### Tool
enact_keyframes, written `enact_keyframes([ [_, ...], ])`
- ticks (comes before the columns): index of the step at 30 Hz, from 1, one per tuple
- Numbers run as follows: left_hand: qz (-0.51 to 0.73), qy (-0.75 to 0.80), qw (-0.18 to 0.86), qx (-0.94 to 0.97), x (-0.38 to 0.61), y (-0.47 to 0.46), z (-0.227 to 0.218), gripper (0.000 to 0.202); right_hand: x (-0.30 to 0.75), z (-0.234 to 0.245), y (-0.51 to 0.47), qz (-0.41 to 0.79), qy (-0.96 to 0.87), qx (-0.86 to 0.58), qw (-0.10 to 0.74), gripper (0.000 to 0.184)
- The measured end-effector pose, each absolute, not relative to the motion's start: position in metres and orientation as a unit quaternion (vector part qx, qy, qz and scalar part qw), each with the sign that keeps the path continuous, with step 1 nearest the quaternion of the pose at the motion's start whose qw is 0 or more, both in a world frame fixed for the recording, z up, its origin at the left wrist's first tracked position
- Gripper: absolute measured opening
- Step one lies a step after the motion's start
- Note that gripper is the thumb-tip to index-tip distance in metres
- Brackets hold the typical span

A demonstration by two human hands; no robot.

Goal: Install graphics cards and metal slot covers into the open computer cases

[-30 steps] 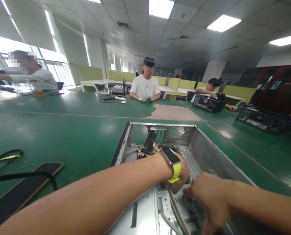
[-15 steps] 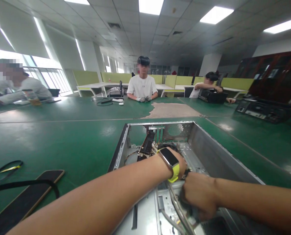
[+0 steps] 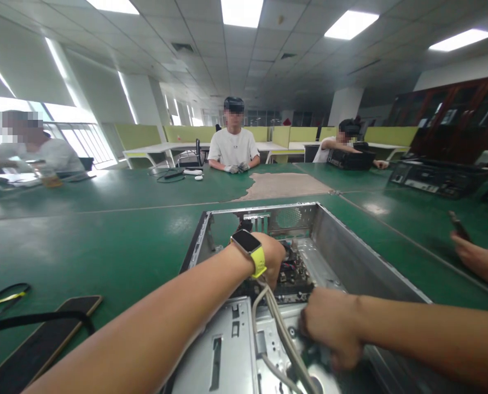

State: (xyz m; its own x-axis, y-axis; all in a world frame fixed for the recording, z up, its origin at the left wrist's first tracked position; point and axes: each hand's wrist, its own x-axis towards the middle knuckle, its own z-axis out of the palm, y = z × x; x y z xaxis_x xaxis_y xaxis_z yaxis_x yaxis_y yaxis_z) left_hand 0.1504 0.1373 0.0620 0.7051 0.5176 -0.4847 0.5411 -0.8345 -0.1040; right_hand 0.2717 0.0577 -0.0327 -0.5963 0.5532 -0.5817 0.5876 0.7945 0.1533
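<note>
An open computer case (image 3: 362,262) lies in front of me, its metal walls up. Inside it my left hand (image 3: 272,257), with a yellow-strapped watch at the wrist, is closed over the motherboard (image 3: 295,268). A bundle of grey cables (image 3: 280,317) comes out from under this hand and runs down over the metal drive bay (image 3: 215,350). Its fingertips are hidden. My right hand (image 3: 332,323), slightly blurred, is curled into a fist over the near right part of the case. Whatever lies in its fingers is hidden. Dark and silvery parts below it are smeared.
On the green table (image 3: 104,246) lie a dark flat panel (image 3: 42,345) and a black cable (image 3: 34,317) to the left. A person's hand (image 3: 480,260) with a dark tool reaches in from the right. Another computer case (image 3: 436,178) sits at the far right. Other people sit around the table.
My left hand has moved left, the cables shifting with it, and more of the motherboard shows. My right hand stays nearly in place. Another person's hand has entered at the right.
</note>
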Motion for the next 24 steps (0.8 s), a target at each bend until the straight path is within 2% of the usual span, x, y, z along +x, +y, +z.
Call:
enact_keyframes([
  [3, -0.356, 0.294, 0.036, 0.886, 0.152, 0.137, 0.069, 0.024, 0.285, -0.020, 0.070, -0.002, 0.901, 0.376, 0.216, 0.032],
  [6, -0.371, 0.305, 0.040, 0.877, 0.153, 0.136, 0.069, 0.035, 0.299, -0.004, 0.083, 0.000, 0.888, 0.442, 0.128, 0.025],
  [9, -0.340, 0.305, 0.023, 0.889, 0.153, 0.135, 0.064, 0.040, 0.306, 0.004, 0.090, 0.009, 0.840, 0.536, 0.080, 0.022],
  [12, -0.297, 0.288, -0.013, 0.910, 0.154, 0.133, 0.054, 0.041, 0.305, -0.004, 0.092, 0.003, 0.812, 0.578, 0.083, 0.023],
  [24, -0.303, 0.268, -0.059, 0.912, 0.166, 0.131, 0.022, 0.051, 0.298, -0.032, 0.097, -0.012, 0.805, 0.580, 0.123, 0.023],
])
